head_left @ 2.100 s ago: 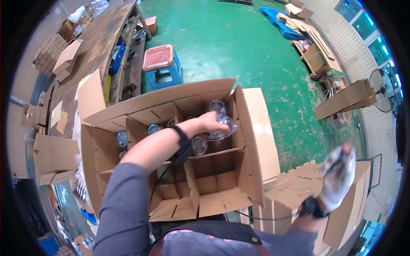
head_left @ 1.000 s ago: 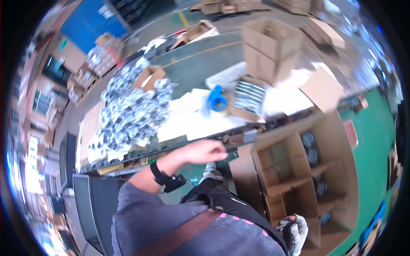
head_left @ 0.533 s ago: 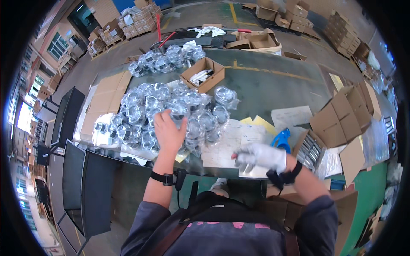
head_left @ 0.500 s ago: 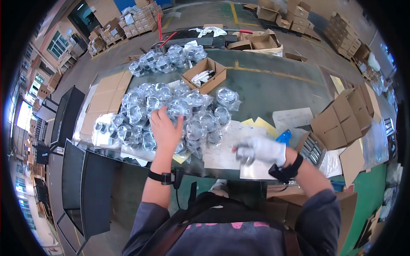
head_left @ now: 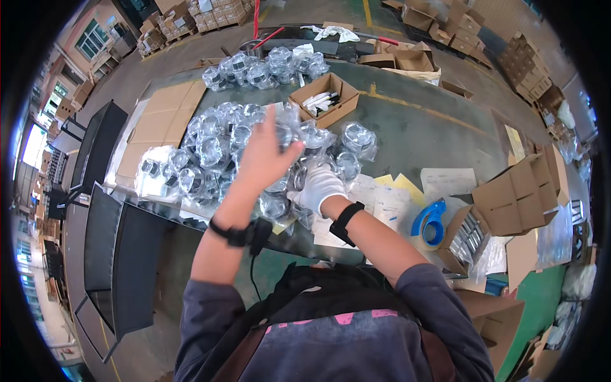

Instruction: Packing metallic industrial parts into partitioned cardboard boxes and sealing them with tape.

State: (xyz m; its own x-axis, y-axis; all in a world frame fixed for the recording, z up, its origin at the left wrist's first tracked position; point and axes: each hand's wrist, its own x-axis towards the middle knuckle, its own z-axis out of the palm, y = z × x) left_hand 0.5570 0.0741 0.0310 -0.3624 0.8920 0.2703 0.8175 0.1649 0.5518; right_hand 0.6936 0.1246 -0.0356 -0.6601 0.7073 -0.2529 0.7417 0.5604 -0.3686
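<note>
Across the bench spreads a pile of round metal parts (head_left: 213, 151), each in a clear plastic bag. Over the middle of it is my bare left hand (head_left: 266, 156), blurred, with fingers stretched out and thumb apart. My right hand (head_left: 320, 186), in a white glove, is down at the pile's right side. Its thumb and fingers reach among the bagged parts, and the fingertips are partly hidden, so a grip cannot be made out. A single bagged part (head_left: 358, 140) lies just beyond it at the pile's edge.
An open carton (head_left: 331, 105) of white and black pens stands behind the pile, near a second bagged group (head_left: 261, 71). To the right are papers (head_left: 382, 204), a blue tape dispenser (head_left: 429, 224) and a box of metal tubes (head_left: 468, 239). Flat cardboard (head_left: 168, 118) lies left.
My right hand has swung left from over the papers to the pile, uncovering the tape dispenser. My left hand has shifted slightly right and farther over the pile. The view has moved a little.
</note>
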